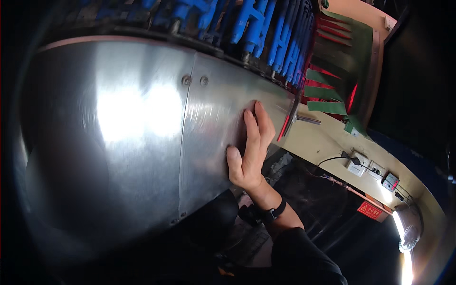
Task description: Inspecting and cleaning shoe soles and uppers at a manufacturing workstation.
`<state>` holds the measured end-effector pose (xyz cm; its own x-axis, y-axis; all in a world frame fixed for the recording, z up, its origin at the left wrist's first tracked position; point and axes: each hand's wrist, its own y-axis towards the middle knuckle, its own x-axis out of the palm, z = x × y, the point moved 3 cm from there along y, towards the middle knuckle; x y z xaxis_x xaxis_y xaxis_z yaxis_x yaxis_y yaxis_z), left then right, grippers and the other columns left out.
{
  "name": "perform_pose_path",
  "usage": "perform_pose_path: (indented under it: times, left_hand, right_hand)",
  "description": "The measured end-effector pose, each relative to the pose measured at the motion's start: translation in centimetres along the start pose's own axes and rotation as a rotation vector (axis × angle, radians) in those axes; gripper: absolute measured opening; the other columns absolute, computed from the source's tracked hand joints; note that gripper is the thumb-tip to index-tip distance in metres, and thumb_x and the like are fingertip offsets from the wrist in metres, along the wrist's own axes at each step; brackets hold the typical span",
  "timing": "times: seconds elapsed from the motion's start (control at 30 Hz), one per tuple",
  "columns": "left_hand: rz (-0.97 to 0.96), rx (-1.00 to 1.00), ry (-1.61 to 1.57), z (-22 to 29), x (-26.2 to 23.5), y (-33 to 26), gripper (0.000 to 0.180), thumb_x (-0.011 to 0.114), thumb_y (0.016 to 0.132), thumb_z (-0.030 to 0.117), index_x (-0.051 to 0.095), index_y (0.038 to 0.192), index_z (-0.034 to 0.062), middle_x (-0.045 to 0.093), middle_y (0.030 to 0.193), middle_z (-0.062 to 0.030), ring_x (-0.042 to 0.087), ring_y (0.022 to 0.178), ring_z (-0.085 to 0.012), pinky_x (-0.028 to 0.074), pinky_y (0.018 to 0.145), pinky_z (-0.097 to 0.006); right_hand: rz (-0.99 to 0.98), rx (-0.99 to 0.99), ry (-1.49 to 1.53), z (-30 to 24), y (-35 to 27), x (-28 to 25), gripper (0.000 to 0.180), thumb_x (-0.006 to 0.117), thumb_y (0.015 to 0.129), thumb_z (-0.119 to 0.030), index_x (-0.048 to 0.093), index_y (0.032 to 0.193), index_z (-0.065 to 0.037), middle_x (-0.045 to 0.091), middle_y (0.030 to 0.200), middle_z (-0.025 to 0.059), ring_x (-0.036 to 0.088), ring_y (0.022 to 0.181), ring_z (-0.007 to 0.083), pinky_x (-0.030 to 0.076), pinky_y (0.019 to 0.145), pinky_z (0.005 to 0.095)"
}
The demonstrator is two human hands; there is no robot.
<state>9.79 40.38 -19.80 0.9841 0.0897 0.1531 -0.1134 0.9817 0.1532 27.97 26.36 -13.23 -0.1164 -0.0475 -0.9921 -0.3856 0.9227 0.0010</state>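
Note:
My right hand (252,151) rests near the right end of a shiny metal worktop (137,161). Its fingers are apart and point away from me, with the thumb out to the left, and nothing is held. A dark watch (272,213) is strapped round that wrist, below a black sleeve. Just beyond the fingertips, a red stick-like piece (284,128) and a metal rod (308,120) jut out at the worktop's right end. My left hand does not show.
A row of blue machine parts (249,26) lines the worktop's far edge. Green strips (325,92) hang over a red-lit opening at the right. Wall sockets (357,164) with cables, a red warning sign (369,210) and a bright tube lamp (399,225) sit along the right side.

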Motion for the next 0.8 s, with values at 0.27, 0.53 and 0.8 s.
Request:
perform_pose_path:
  times: [0.27,0.53,0.8]
  left_hand:
    - [-0.055,0.166,0.114,7.5,-1.3,-4.7,0.072,0.080,0.078,0.022,0.048,0.137,-0.0026,0.050,0.136,-0.0283,0.053,0.126,-0.0395,0.046,0.102,-0.051]
    - [-0.192,0.304,0.534,22.6,-23.6,-18.2,0.050,0.079,0.078,0.021,0.061,0.120,0.0011,0.055,0.129,-0.0225,0.057,0.118,-0.0381,0.050,0.095,-0.045]
    - [0.720,-0.002,1.007,25.8,-50.5,-24.5,0.037,0.068,0.086,0.014,0.060,0.119,-0.0012,0.062,0.106,-0.0193,0.065,0.093,-0.0325,0.053,0.081,-0.039]
  right_hand:
    - [0.082,-0.059,0.046,-2.2,2.0,0.5,0.058,0.051,0.096,-0.037,0.049,0.138,0.003,0.041,0.144,0.0286,0.039,0.133,0.0419,0.030,0.111,0.0490]
    - [0.008,0.048,-0.086,0.0,0.9,-1.7,0.053,0.057,0.097,-0.024,0.046,0.143,-0.001,0.039,0.150,0.0240,0.038,0.137,0.0394,0.030,0.114,0.0453]
    - [-0.148,0.312,1.434,-14.7,9.3,-6.9,0.043,0.057,0.101,-0.031,0.056,0.132,-0.001,0.067,0.118,0.0096,0.063,0.107,0.0156,0.051,0.090,0.0283]
